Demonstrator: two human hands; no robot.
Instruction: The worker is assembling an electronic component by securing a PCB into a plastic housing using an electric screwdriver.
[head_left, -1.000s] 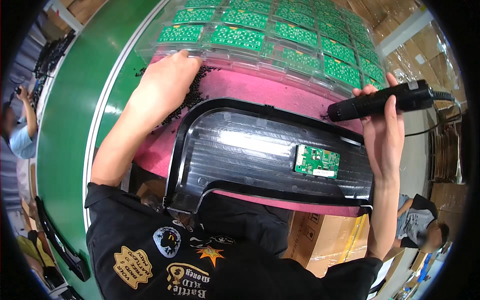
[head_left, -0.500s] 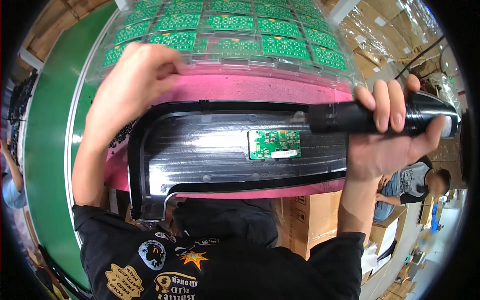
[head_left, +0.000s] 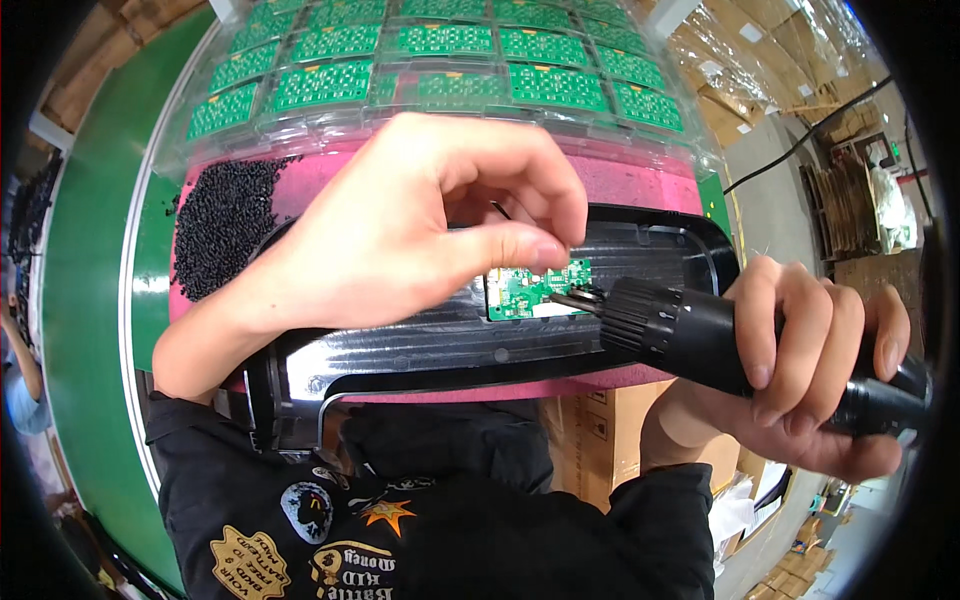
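Black shell (head_left: 430,350) cradling one board (head_left: 510,300), clear trays (head_left: 640,144) holding more, right hand (head_left: 820,365) gripping driver (head_left: 690,328), curled left hand (head_left: 440,210) hovering, grip unclear.

Shell (head_left: 430,355) lies along the front of the desk (head_left: 640,190); circuit board (head_left: 512,305) inside it, just right of centre. Parts heap (head_left: 225,220) at the shell's back left corner. Behind the shell: trays (head_left: 625,150), further boards (head_left: 555,88) in rows. Left grip (head_left: 420,220) above shell and board; right grip (head_left: 815,365) around driver (head_left: 680,325), right of board, tip over it, contact unclear. Carton (head_left: 570,450) below the desk's front edge
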